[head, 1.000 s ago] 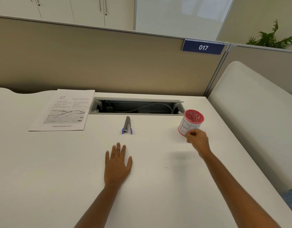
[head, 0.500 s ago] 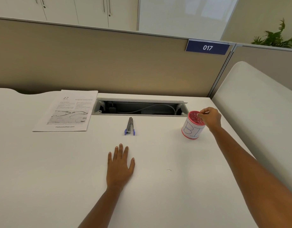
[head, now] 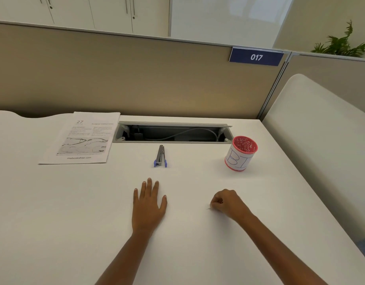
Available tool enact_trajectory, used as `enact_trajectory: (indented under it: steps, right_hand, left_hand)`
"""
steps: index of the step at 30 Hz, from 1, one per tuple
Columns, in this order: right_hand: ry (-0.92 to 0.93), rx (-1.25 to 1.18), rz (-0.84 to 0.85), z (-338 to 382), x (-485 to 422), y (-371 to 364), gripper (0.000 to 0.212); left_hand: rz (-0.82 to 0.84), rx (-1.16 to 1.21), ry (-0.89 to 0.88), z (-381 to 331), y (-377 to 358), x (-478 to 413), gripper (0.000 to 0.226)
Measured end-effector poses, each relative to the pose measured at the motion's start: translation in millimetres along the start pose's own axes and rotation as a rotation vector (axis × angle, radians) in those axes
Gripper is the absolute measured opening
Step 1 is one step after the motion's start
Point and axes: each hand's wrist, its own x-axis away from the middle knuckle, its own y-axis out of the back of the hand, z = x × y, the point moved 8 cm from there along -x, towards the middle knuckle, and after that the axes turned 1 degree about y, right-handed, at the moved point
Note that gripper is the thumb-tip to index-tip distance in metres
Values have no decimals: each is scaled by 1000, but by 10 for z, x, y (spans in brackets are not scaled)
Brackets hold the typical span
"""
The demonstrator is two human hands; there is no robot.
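A person's right hand (head: pixel 229 204) rests on the white surface (head: pixel 74 212) with its fingers curled in. The fingertips are at a tiny dark sliver (head: pixel 209 208) lying on the surface just to the hand's left. The sliver is too small to tell whether the fingers have pinched it or only touch it.

The left hand (head: pixel 148 204) lies palm down nearby, fingers straight and flat on the surface, holding nothing.

Beyond the left hand, a grey stapler with blue tips (head: pixel 160 156) lies pointing away from the person. Farther right, well apart from the right hand, stands a red perforated cup (head: pixel 240 154) wrapped in white paper with blue lettering. A stapled set of printed sheets (head: pixel 82 138) sits at the far left.

Between the sheets and the cup, an open cable tray (head: pixel 173 132) is sunk into the surface. Behind it rises a beige partition (head: pixel 115 79) carrying a blue plate marked 017 (head: pixel 256 57).
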Motion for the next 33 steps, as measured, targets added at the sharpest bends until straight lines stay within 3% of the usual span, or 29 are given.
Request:
enact_trajectory:
  steps: [9, 15, 18, 20, 27, 33]
  right_hand:
    - [-47, 177, -115, 54, 70, -146, 8]
    - [-25, 354, -90, 166, 37, -170, 11]
    - [-8, 445, -91, 226, 64, -184, 35]
    - [16, 467, -98, 244, 78, -217, 41]
    - [15, 113, -108, 54, 96, -127, 11]
    - [90, 210, -148, 101, 133, -195, 19]
  left_hand:
    - [0, -16, 4, -5, 13, 7, 57]
    - [1, 0, 14, -5, 1, 7, 58]
    - [-6, 14, 11, -3, -6, 7, 59]
    - [-13, 19, 11, 5, -3, 6, 59]
    - [-5, 42, 16, 14, -21, 5, 63]
    - [3, 65, 19, 9, -31, 18, 68]
